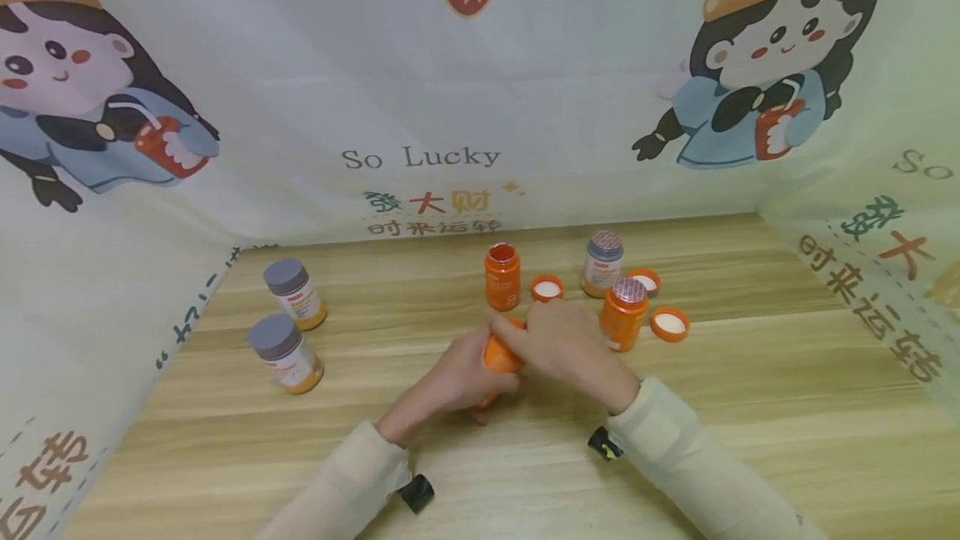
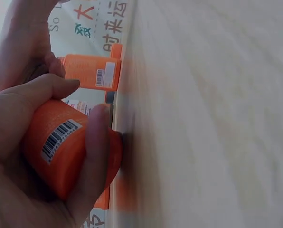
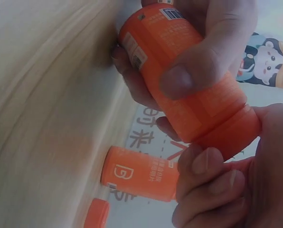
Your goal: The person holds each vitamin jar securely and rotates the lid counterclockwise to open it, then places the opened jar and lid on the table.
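Note:
My left hand (image 1: 459,372) grips the body of an orange bottle (image 3: 153,40), its fingers and thumb wrapped round it. The bottle is tilted low over the table, with a barcode label showing in the left wrist view. My right hand (image 1: 566,336) holds the orange cap (image 3: 231,133) at the bottle's other end, fingers curled round it. In the right wrist view the cap sits on the bottle's neck. Just beyond the hands stands an uncapped orange bottle (image 1: 503,280), with a loose orange cap (image 1: 547,288) lying beside it, white lining up.
Right of the hands stand a foil-sealed orange bottle (image 1: 621,325) and a foil-sealed grey-topped bottle (image 1: 602,269). Two loose caps lie near them, one orange (image 1: 670,324). At left are two grey-lidded bottles (image 1: 300,298). Printed cloth surrounds the wooden table (image 1: 187,440) behind and at both sides.

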`<state>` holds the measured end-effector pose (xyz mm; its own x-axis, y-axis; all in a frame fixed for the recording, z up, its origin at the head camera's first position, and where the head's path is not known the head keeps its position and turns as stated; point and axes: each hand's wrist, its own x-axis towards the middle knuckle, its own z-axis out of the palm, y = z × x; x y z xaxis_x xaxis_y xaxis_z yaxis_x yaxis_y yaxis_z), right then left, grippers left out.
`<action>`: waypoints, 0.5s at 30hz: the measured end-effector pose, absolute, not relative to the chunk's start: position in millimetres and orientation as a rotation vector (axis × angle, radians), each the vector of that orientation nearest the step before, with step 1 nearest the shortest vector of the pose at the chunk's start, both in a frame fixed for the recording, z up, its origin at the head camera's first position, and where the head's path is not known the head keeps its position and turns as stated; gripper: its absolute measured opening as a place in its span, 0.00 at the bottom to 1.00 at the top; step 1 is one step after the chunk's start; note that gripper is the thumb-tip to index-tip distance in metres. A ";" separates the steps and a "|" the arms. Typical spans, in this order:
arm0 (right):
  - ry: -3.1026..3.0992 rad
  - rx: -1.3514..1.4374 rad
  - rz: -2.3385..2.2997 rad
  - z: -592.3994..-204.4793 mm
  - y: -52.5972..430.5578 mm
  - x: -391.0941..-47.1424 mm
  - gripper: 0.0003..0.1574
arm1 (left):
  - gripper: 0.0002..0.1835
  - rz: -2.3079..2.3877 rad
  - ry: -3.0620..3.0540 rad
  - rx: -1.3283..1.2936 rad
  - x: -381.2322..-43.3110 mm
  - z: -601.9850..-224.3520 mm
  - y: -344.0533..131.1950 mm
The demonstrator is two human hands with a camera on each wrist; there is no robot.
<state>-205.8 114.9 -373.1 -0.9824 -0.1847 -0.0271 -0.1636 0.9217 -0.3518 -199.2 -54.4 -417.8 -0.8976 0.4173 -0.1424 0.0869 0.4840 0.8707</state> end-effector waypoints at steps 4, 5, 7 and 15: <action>3.021 -0.303 -0.597 -373.0 115.6 -206.8 0.44 | 0.31 1.397 2.357 0.420 -201.2 -416.9 -56.1; 3.015 -0.308 -0.620 -373.1 115.8 -207.1 0.43 | 0.30 1.401 2.347 0.418 -201.8 -416.8 -56.7; 2.996 -0.318 -0.669 -373.7 116.1 -207.7 0.43 | 0.29 1.400 2.342 0.425 -203.0 -417.2 -58.1; 2.949 -0.438 -0.780 -377.1 116.7 -208.2 0.34 | 0.32 1.426 2.220 0.508 -209.2 -420.1 -67.6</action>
